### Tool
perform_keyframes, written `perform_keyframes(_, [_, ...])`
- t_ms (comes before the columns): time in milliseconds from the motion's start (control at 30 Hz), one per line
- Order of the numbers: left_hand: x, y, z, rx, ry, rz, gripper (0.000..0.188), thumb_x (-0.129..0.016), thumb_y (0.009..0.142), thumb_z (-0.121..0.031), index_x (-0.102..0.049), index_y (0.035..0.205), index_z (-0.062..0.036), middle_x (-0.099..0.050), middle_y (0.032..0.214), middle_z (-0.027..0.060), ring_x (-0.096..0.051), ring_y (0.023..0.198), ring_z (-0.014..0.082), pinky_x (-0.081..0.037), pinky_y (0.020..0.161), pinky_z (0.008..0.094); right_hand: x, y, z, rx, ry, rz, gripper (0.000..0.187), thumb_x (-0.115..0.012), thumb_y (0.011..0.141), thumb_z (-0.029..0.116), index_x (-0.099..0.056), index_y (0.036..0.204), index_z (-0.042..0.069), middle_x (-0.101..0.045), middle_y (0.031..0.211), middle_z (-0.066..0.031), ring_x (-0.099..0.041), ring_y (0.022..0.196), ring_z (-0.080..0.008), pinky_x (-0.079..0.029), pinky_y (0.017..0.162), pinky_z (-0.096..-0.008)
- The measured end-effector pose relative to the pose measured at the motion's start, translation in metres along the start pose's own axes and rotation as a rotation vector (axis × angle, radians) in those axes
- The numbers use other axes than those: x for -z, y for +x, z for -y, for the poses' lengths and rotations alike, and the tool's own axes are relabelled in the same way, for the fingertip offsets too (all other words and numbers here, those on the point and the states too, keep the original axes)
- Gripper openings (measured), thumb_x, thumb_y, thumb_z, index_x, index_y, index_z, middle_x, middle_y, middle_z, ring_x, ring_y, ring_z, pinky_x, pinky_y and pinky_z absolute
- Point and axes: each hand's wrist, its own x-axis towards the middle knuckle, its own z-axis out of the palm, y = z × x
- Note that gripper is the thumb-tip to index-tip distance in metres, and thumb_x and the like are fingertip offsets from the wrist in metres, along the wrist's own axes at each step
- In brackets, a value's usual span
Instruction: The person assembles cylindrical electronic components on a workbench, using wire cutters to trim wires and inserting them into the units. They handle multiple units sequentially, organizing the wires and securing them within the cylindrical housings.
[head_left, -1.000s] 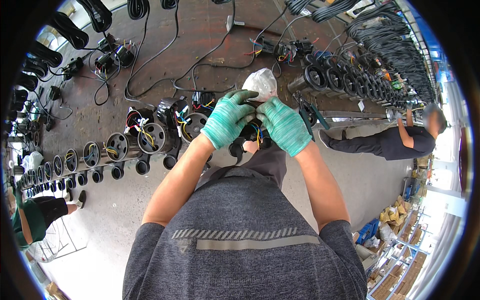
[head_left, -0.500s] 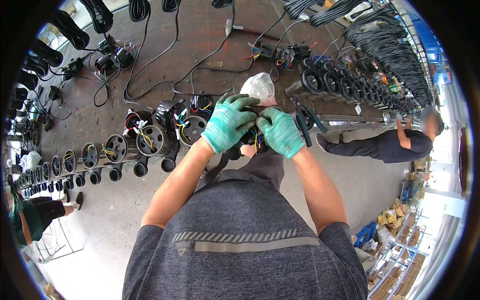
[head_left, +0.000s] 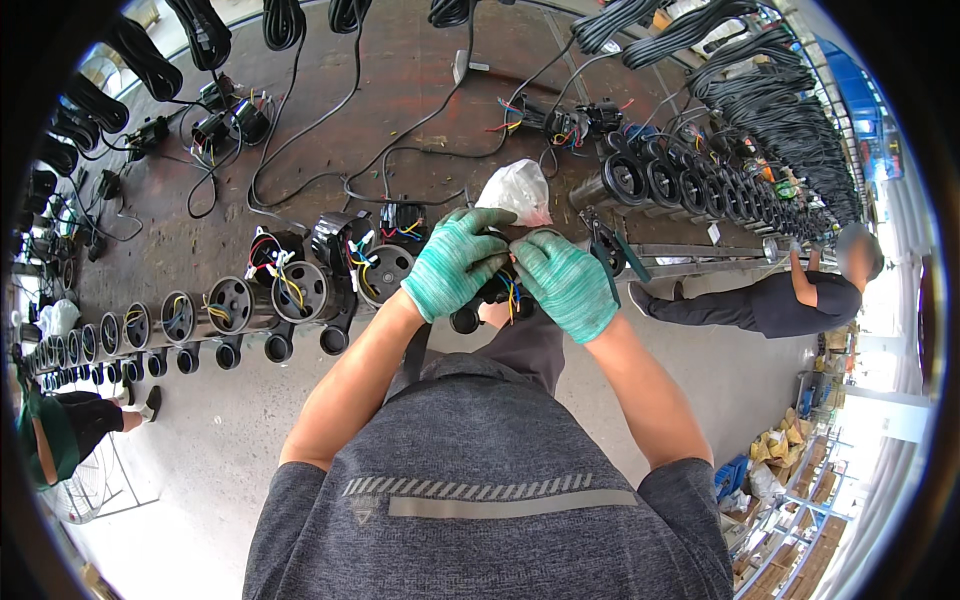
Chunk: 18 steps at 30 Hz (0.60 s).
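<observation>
Both my hands wear pale green knit gloves and meet at the bench's near edge. My left hand has its fingers bent inward, thumb close to the right hand's fingertips. Closed in a pinch, my right hand faces it; what the fingertips hold is too small and covered to make out. Just below them is a black housing with yellow, blue and red wires, partly hidden by the gloves. A white plastic bag lies right beyond my fingers. Pliers with dark green handles rest beside my right hand.
Black cylindrical housings line the near edge to the left; another row runs off to the right. Wired black motor parts and cables lie on the bench. A person stands at right, another at left.
My right hand has shifted slightly down and right, its fingers straighter over the housing. My left hand has dropped slightly. The view has tilted a little.
</observation>
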Motion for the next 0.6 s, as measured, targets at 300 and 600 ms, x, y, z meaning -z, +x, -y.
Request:
perform_keyframes(300, [0.004, 0.002, -0.001, -0.033, 0.078, 0.057, 0.019, -0.078, 0.086, -0.005, -0.077, 0.104, 0.0002, -0.066, 0.139, 0.0206, -0.066, 0.112, 0.0416, -0.053, 0.1, 0.0496, -0.017, 0.007, 0.008, -0.257, 0.279, -0.089, 0.006, -0.072, 0.087, 0.015, -0.072, 0.086, 0.009, -0.066, 0.075, -0.008, -0.068, 0.071, -0.0242, -0.055, 0.063, -0.0384])
perform_keyframes(600, [0.004, -0.001, 0.005, 0.018, 0.006, 0.059, 0.02, -0.078, 0.087, -0.006, -0.078, 0.106, -0.0006, -0.067, 0.14, 0.0207, -0.067, 0.115, 0.041, -0.053, 0.101, 0.0493, 0.009, 0.006, 0.009, -0.67, 0.821, 0.096, 0.028, -0.067, 0.092, 0.008, -0.07, 0.119, 0.001, -0.073, 0.091, -0.0117, -0.071, 0.069, -0.0216, -0.055, 0.056, -0.0334])
